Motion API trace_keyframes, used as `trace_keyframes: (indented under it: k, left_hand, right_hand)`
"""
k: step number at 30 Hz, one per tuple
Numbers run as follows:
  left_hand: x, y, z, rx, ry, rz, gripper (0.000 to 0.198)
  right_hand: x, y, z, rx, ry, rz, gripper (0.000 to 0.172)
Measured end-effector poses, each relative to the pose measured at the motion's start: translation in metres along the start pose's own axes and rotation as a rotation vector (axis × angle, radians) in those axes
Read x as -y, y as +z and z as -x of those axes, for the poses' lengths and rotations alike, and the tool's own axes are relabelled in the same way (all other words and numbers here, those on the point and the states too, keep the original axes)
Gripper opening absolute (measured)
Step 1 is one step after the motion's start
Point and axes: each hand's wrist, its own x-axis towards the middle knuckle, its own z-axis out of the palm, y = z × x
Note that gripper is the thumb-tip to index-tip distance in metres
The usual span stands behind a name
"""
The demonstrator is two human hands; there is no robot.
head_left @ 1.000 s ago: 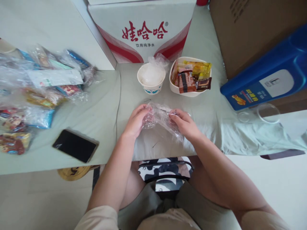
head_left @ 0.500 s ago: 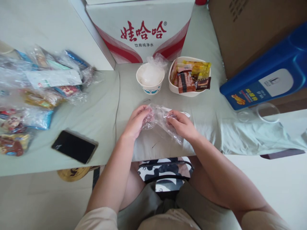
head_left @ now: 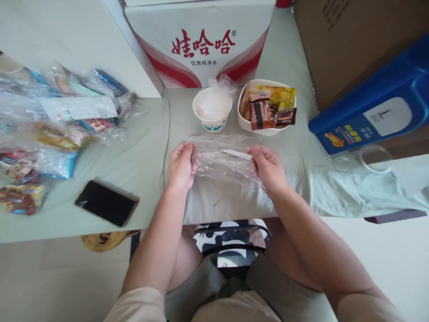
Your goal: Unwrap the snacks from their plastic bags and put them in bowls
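A clear plastic bag point(head_left: 223, 161) is stretched flat between my two hands over the pale green cloth. My left hand point(head_left: 181, 164) pinches its left end and my right hand point(head_left: 268, 166) pinches its right end, both closed on the film. Just beyond the bag stand a white paper bowl point(head_left: 212, 110) stuffed with crumpled clear plastic and a white oval dish point(head_left: 264, 108) filled with several wrapped snacks.
A black phone point(head_left: 106, 203) lies near the front edge at left. A heap of bagged snacks point(head_left: 56, 129) covers the far left. A white and red carton point(head_left: 201, 42) stands behind the bowls. At right are a blue box point(head_left: 372, 105), a brown cardboard box point(head_left: 351, 40) and a clear ring point(head_left: 374, 157).
My hands have moved apart, pulling the crumpled plastic bag out wide and flat. The left hand went left, the right hand went right and slightly farther from me.
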Motion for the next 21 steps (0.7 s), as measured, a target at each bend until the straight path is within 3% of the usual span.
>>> trace_keyframes:
  k: [3, 6, 8, 12, 14, 17, 21]
  left_hand:
    - [-0.005, -0.004, 0.005, 0.100, -0.082, -0.047, 0.049]
    - [-0.010, -0.009, 0.011, 0.288, -0.206, -0.170, 0.082]
    - [-0.011, -0.013, 0.011, 0.337, -0.213, -0.234, 0.084]
    - [-0.013, -0.022, 0.000, 0.186, -0.128, -0.157, 0.033]
    - [-0.016, -0.026, -0.004, 0.097, -0.090, -0.050, 0.025]
    - [-0.024, -0.026, -0.003, 0.080, 0.005, 0.075, 0.036]
    - [-0.022, -0.017, 0.007, 0.248, -0.029, 0.029, 0.077]
  right_hand:
    - [0.000, -0.001, -0.003, -0.068, 0.002, -0.054, 0.032]
    - [-0.001, -0.004, -0.007, -0.118, 0.025, -0.099, 0.037]
    - [-0.002, -0.007, -0.009, -0.135, 0.032, -0.109, 0.044]
    - [-0.003, -0.014, -0.011, -0.177, 0.023, -0.122, 0.062]
    - [-0.005, -0.016, -0.012, -0.168, 0.011, -0.107, 0.065]
    - [-0.009, -0.018, -0.014, -0.141, -0.016, -0.079, 0.062]
    - [-0.011, -0.017, -0.014, -0.141, 0.006, -0.105, 0.057]
